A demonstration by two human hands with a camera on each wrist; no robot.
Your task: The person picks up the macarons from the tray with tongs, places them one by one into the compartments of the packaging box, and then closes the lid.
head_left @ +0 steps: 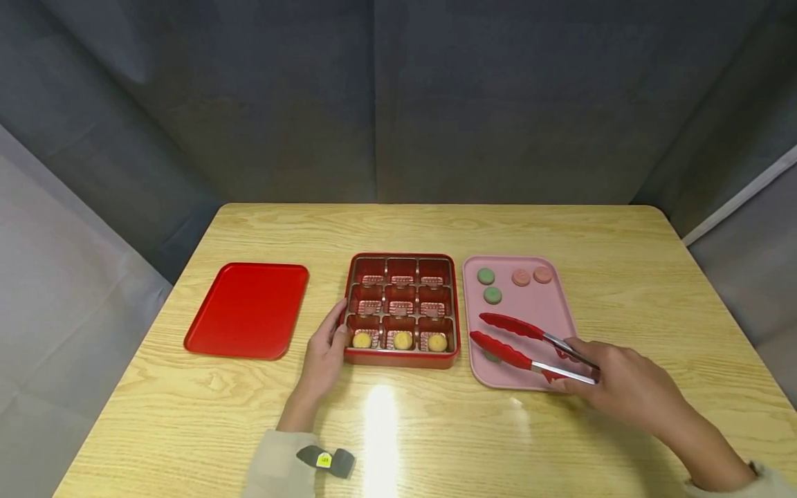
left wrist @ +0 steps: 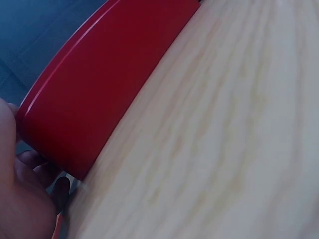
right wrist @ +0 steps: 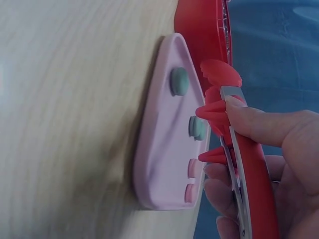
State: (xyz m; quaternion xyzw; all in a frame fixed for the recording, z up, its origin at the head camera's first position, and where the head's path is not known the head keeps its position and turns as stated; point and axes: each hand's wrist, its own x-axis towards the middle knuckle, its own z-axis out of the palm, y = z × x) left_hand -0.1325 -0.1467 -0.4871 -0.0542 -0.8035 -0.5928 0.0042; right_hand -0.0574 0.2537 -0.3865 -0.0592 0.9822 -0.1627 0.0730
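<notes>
My left hand [head_left: 325,351] rests against the left side of a red box [head_left: 401,360], its thumb by the near left corner. The box has a clear nine-compartment insert, and one yellow macaron [head_left: 402,340] lies in each of the three front compartments. In the left wrist view, fingers bend beside the box wall [left wrist: 94,84]. My right hand [head_left: 629,384] grips red-tipped tongs [head_left: 563,346] with their arms spread and nothing between the tips. Below the tips, a green macaron [right wrist: 179,81] sits on the pink tray [head_left: 523,380], partly hidden in the head view.
Two more green macarons [head_left: 492,295] stand at the tray's far left and two pink macarons [head_left: 521,277] at its far right. A flat red lid [head_left: 245,311] lies on the wooden table [head_left: 156,387] left of the box. Dark curtains [head_left: 373,104] hang behind.
</notes>
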